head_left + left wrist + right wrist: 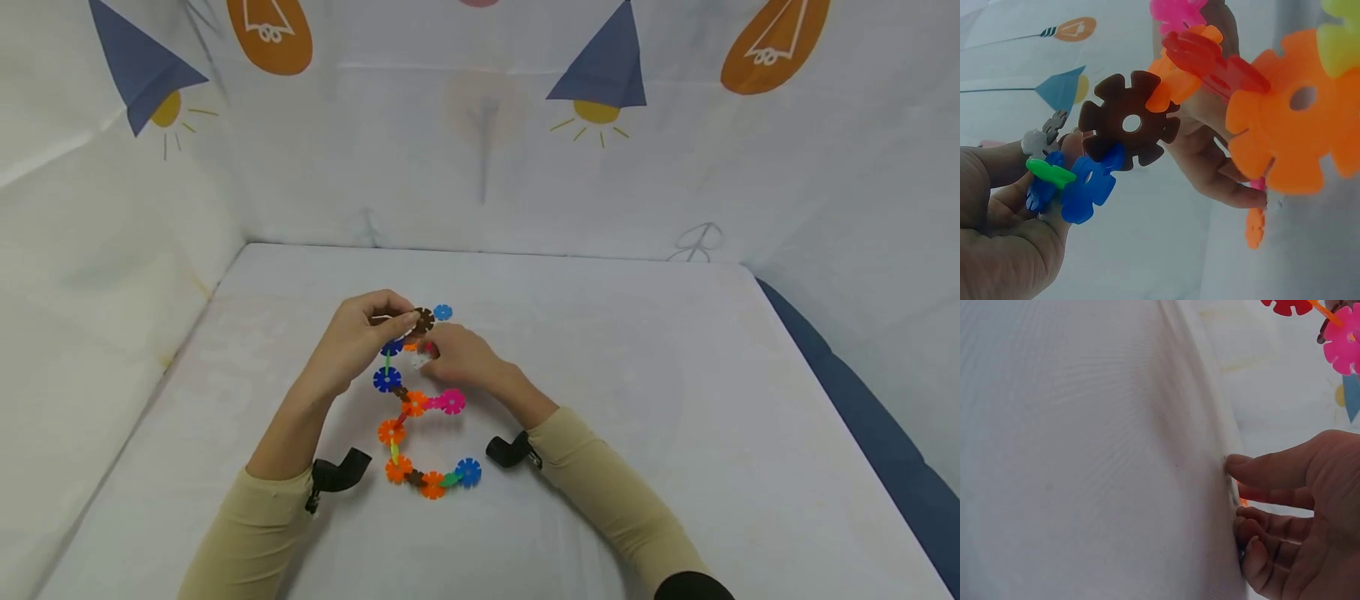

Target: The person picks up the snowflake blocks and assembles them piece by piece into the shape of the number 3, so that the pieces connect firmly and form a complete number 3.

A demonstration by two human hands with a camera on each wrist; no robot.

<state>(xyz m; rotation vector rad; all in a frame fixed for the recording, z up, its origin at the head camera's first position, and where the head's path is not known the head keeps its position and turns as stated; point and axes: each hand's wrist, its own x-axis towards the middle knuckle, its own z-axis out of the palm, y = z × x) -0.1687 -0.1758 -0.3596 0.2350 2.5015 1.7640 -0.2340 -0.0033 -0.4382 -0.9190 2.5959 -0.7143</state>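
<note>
The left hand (358, 340) pinches the top end of a chain (405, 408) of interlocked plastic discs, thumb and fingers (401, 319) closed on a brown disc (423, 320) and the blue ones just under it. In the left wrist view that brown disc (1129, 122) stands upright, slotted into a blue disc (1088, 184) held against the palm, with a green piece (1050, 172) and a grey piece (1038, 142) beside the fingertips.

The right hand (465, 357) lies just beside the left one, its fingers bent and touching the chain's upper part from the right. The right wrist view shows the thumb straight and the other fingers (1266, 528) curled against the white cloth; whether they hold a piece cannot be told.

The chain runs from the hands toward the person in a wavy line on the worktop (675, 400): blue, orange, a pink disc (452, 402) branching right, more orange, and a blue disc (468, 472) at the near end. A loose light-blue disc (442, 312) lies just past the brown one.

The chain sits left of the worktop's middle. Wide bare cloth lies to its right up to the blue edge (870, 417); the left wall (105, 275) is nearer, and the back wall (487, 167) is well apart from the hands.
</note>
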